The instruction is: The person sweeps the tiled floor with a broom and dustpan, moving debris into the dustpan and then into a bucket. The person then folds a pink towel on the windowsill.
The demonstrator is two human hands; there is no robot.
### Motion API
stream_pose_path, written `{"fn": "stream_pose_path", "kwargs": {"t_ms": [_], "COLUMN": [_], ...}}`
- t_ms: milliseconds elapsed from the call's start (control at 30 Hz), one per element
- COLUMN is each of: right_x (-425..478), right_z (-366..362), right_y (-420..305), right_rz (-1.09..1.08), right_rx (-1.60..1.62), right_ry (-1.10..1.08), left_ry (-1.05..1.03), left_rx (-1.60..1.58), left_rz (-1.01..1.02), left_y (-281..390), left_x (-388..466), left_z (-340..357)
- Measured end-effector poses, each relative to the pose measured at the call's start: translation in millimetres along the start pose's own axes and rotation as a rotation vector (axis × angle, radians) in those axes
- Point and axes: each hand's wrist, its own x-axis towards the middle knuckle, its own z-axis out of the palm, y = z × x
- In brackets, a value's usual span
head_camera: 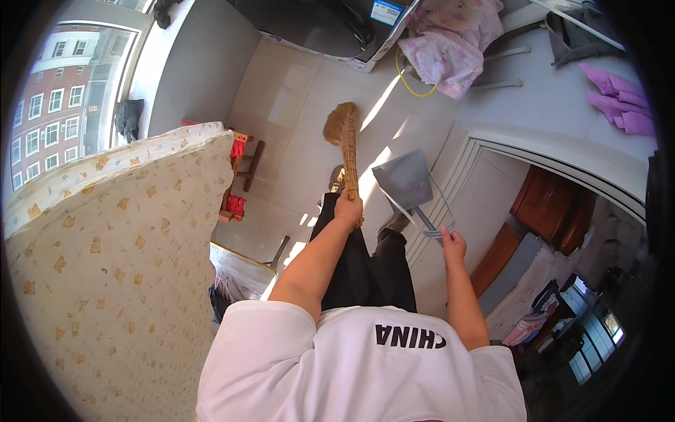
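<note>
My left hand (349, 211) is closed around the handle of a straw hand broom (349, 142). The broom points away from me, its bristle head over the tiled floor (295, 100). In my right hand (453, 245) is the handle end of a grey plastic dustpan (405, 179). A thin pale loop, like a wire or cord, runs from the dustpan's sides to that hand. The pan lies to the right of the broom, the two apart. Whether the broom's bristles touch the floor I cannot tell.
A bear-print cloth (121, 232) covers something large on the left, beside a wooden stool or rack (253, 166). A black container (311, 24) stands ahead, with floral fabric (448, 42) to its right. The door frame (559, 169) is on the right.
</note>
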Motion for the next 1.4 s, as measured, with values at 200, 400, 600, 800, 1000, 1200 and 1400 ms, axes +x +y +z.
{"fn": "stream_pose_path", "kwargs": {"t_ms": [200, 400, 600, 800, 1000, 1200, 1400], "right_x": [-12, -18, -22, -42, -49, -50, -51], "right_z": [13, 21, 38, 46, 60, 69, 73], "right_y": [-10, 0, 24, 21, 23, 25, 42], "right_rz": [0.105, 0.201, 0.135, 0.195, 0.183, 0.223, 0.189], "right_rx": [0.273, 0.334, 0.288, 0.293, 0.25, 0.246, 0.255], "right_ry": [-0.028, -0.035, 0.017, 0.013, 0.052, 0.089, 0.099], "left_ry": [-0.171, -0.116, 0.058, 0.201, 0.107, -0.096, -0.123], "left_rx": [0.227, 0.055, -0.109, -0.233, 0.072, 0.391, 0.92], "left_rz": [0.122, -0.039, 0.084, 0.048, 0.064, 0.135, 0.379], "left_y": [-25, 58, 94, 167, 191, 106, 52], "left_x": [-3, -59, 3, 128, 152, 71, 44], "left_z": [-9, -85, -129, -169, -132, -46, -25]}}
